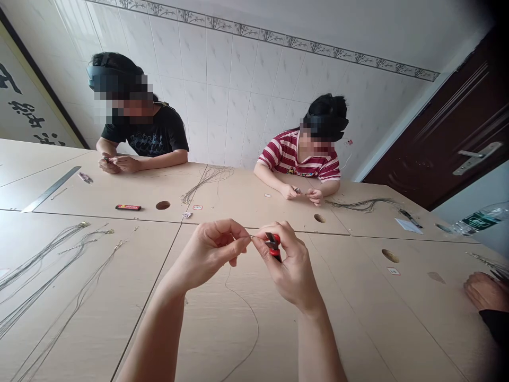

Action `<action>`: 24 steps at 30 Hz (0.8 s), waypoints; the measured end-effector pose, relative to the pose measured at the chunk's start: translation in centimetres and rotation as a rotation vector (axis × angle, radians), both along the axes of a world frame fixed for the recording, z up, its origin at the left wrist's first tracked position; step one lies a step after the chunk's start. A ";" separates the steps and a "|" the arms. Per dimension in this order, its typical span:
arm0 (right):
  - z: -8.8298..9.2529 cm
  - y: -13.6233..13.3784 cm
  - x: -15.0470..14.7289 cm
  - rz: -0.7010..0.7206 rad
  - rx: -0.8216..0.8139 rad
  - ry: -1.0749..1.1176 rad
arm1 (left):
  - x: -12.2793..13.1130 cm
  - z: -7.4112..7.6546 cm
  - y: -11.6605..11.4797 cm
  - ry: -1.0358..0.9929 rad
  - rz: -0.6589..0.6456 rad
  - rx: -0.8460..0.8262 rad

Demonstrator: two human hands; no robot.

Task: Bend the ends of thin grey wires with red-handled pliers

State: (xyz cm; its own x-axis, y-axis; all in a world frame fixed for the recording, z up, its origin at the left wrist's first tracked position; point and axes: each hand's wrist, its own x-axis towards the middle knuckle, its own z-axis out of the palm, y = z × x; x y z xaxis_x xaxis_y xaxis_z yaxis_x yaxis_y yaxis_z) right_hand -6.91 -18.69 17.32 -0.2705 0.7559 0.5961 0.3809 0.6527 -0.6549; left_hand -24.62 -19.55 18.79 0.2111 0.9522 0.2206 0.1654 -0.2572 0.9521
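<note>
My left hand [222,243] pinches a thin cord [254,313] between thumb and fingertips. From there the cord hangs down and curves over the table toward me. Tucked in the palm of my right hand [287,260] are small red-handled pliers [273,245], their dark jaws pointing up and left. The thumb and index finger of that hand meet the left fingertips at the cord's end, where a tiny piece shows between them. Its exact shape is too small to make out.
Bundles of cords [73,265] lie at the left, with another bundle [202,183] farther back. Beyond are a red-and-black box [128,207], a steel ruler [51,189] and round table holes [163,205]. Two people sit opposite; another person's hand [485,292] is at right, near a bottle [483,218].
</note>
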 end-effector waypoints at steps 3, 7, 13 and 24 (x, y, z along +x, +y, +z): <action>0.0 0.0 0.0 -0.002 0.007 0.000 | -0.1 0.0 0.0 -0.005 -0.005 -0.006; -0.1 0.1 0.0 -0.005 -0.003 -0.006 | -0.3 0.3 -0.1 -0.031 0.003 -0.005; 0.0 0.1 0.0 0.013 0.000 -0.016 | -0.2 0.6 -0.3 -0.077 0.032 0.017; 0.1 0.1 0.0 0.021 0.055 -0.093 | 0.2 0.6 -0.2 -0.044 0.041 -0.016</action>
State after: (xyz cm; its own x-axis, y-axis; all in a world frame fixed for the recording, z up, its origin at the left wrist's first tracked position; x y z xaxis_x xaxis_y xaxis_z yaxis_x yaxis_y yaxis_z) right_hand -6.92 -18.63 17.45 -0.3421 0.7166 0.6078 0.4244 0.6949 -0.5805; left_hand -24.44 -19.77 19.35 0.1620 0.9635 0.2131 0.1334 -0.2354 0.9627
